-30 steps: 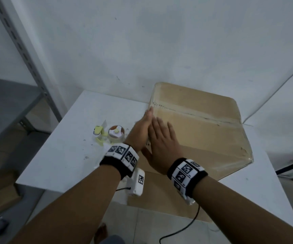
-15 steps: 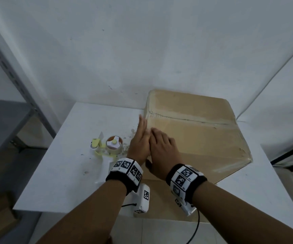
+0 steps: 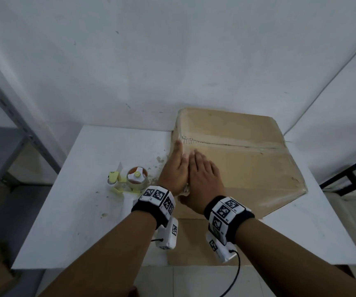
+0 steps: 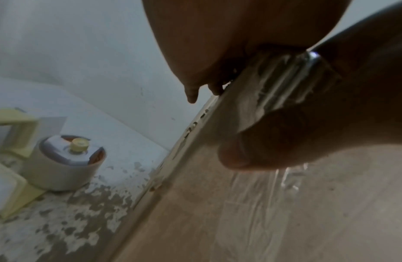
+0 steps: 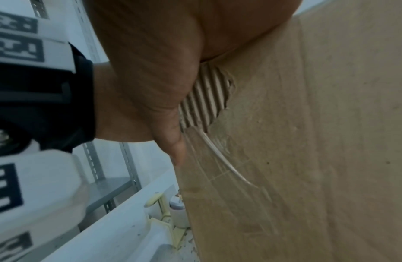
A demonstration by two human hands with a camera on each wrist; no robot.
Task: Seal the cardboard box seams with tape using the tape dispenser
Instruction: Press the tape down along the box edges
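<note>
A closed brown cardboard box (image 3: 247, 166) lies on the white table (image 3: 82, 211), its top seam running left to right. My left hand (image 3: 176, 168) lies flat with straight fingers along the box's left edge. Beside it my right hand (image 3: 202, 179) presses flat on the top near the front left corner. Clear tape (image 4: 260, 180) runs over that corner under both hands; in the right wrist view the tape (image 5: 220, 159) wrinkles beside a torn patch of corrugation. The yellow tape dispenser (image 3: 130, 181) with its roll lies on the table left of the box, held by neither hand.
A grey metal shelf upright (image 3: 16, 116) stands at the left, off the table. White cloth covers the wall behind and the right side. Paint flakes (image 4: 83, 212) speckle the table beside the box. Bare table surface lies left and in front of the dispenser.
Both hands have slid a little toward me along the box's left edge, staying flat and side by side. The head camera tilted up, so the box sits lower in view.
</note>
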